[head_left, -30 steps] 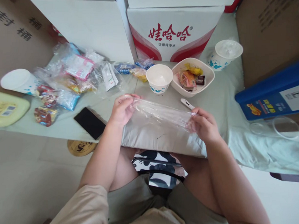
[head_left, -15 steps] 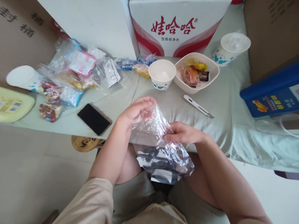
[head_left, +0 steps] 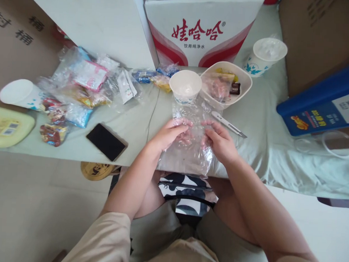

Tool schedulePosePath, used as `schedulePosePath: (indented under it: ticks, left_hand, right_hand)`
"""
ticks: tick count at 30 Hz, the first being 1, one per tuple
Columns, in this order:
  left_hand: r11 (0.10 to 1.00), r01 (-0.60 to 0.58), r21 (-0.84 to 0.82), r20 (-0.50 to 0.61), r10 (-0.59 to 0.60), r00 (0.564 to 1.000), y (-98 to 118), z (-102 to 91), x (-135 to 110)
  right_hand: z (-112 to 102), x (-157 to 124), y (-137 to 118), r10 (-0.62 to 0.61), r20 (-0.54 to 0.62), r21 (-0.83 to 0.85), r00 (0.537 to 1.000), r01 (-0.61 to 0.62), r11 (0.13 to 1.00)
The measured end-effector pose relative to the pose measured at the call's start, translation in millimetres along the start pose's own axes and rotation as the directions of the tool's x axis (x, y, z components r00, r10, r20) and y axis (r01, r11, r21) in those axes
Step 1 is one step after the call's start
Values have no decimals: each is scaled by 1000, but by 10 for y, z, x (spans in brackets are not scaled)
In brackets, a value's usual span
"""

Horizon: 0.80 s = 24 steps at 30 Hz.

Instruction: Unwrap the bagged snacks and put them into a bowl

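Note:
A clear plastic bag is spread between my hands above the near edge of the cloth-covered surface. My left hand pinches its left side, thumb on top and fingers seen through the film. On the right side, my right hand grips the bag with curled fingers. The bag's far end reaches up to a white paper cup and overlaps the front of a cream bowl holding small wrapped snacks. Just beyond my right hand lies a white utility knife, its blade pointing right.
A black phone lies left of my forearm. Farther left are a pile of wrapped packets, a tipped paper cup and a yellow bottle. A white carton stands behind, a blue box at right.
Both hands have raised the plastic bag from over my lap onto the surface and spread it flatter. Its far end now covers part of the bowl. The camera view has shifted slightly.

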<state>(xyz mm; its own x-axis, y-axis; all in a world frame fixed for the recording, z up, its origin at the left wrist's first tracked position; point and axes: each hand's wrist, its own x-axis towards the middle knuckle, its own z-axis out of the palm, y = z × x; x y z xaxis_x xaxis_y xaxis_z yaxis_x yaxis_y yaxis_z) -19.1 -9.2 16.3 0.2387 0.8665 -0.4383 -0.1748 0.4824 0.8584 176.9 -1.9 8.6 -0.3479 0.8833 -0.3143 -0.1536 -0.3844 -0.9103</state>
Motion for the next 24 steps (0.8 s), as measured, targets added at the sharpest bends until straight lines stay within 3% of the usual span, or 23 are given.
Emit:
schedulePosePath:
  ticks: [2, 6, 10, 12, 14, 17, 20, 24]
  left_hand:
    - [1000, 8, 23, -40, -7, 999, 34, -29, 8]
    - [996, -67, -59, -1, 67, 998, 65, -109, -4]
    - [995, -30, -91, 92, 38, 995, 40, -174, -13]
    - [999, 7, -33, 146, -2, 989, 19, -188, -8]
    - [999, 9, 53, 161, -18, 987, -3, -185, 2]
    - [970, -111, 216, 69, 98, 993, -24, -156, 21]
    - [899, -234, 372, -15, 258, 966, -15, -123, 26]
    - [925, -229, 303, -59, 258, 964, 4, -102, 7]
  right_hand:
    - [-28, -6, -29, -32, -58, -20, 998, 31, 999]
    - [-62, -33, -79, -141, -112, -55, 984, 135, 989]
    - [-76, -74, -75, -89, 87, -43, 992, 93, 995]
    - [-84, -86, -67, -27, 192, -55, 981, 38, 998]
    - [-92, -88, -64, 9, 222, -72, 975, 7, 997]
    - [-109, -76, -70, 13, 196, -69, 980, 0, 998]
    - [-130, -67, -82, 14, 202, -104, 979, 7, 995]
    - [-140, -59, -76, -31, 193, -236, 981, 77, 969]
